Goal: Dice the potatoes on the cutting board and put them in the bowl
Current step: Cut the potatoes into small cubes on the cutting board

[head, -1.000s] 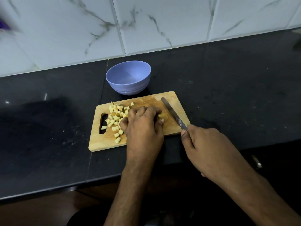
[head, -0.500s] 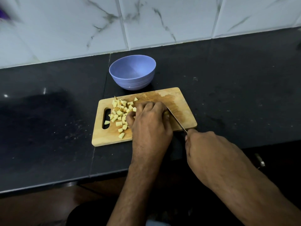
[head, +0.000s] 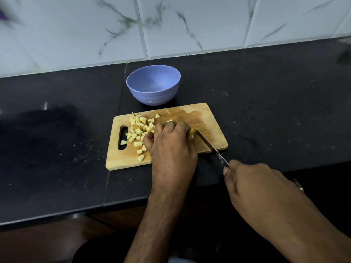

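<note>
1. Tabletop (head: 57, 149) of dark stone carries a wooden cutting board (head: 212, 118) near its front edge, the board's handle slot at its left end.
2. Diced potato pieces (head: 138, 130) lie heaped on the board's left half, just right of the slot.
3. A purple bowl (head: 153, 86) stands just behind the board's back edge; nothing shows inside it.
4. The left hand (head: 171, 147) sits at the board's middle, fingers curled down over an uncut potato piece (head: 192, 130) that mostly hides beneath them.
5. A knife (head: 210, 145) crosses the board's front right edge, its tip against that piece.
6. The right hand (head: 262, 192), off the tabletop's front edge, grips the knife handle.
</note>
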A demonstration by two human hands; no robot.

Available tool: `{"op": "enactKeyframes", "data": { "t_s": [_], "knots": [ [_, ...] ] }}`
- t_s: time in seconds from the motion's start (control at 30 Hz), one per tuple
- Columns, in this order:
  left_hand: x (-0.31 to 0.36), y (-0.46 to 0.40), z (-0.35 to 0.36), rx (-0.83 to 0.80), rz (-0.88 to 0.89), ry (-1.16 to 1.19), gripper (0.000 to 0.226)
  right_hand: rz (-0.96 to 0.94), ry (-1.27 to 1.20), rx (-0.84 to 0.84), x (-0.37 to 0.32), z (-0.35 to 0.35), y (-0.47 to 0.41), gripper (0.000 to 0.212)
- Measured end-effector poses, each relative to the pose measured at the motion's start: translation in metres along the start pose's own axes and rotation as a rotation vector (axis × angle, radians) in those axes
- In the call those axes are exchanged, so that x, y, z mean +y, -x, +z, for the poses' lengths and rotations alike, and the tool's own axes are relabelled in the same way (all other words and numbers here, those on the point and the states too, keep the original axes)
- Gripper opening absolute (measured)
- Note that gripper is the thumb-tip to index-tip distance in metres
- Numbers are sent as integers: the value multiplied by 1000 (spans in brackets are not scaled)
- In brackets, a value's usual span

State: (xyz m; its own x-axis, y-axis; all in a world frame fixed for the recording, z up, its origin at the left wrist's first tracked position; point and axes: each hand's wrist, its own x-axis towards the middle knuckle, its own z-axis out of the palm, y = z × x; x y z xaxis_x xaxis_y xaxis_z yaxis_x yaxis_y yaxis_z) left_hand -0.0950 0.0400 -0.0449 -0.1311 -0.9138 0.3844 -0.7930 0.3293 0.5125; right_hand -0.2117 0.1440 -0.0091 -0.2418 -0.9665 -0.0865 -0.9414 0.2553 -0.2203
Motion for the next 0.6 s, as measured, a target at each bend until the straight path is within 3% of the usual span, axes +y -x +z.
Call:
{"op": "enactKeyframes", "data": {
  "t_s": [0.27,0.6],
  "knots": [
    [-2,0,1,23,14,-17,21,-78,-31,64,-8,4,-18,30],
    [-5,-3,1,35,14,4,21,-76,16,-65,-8,0,-26,26]
  ]
}}
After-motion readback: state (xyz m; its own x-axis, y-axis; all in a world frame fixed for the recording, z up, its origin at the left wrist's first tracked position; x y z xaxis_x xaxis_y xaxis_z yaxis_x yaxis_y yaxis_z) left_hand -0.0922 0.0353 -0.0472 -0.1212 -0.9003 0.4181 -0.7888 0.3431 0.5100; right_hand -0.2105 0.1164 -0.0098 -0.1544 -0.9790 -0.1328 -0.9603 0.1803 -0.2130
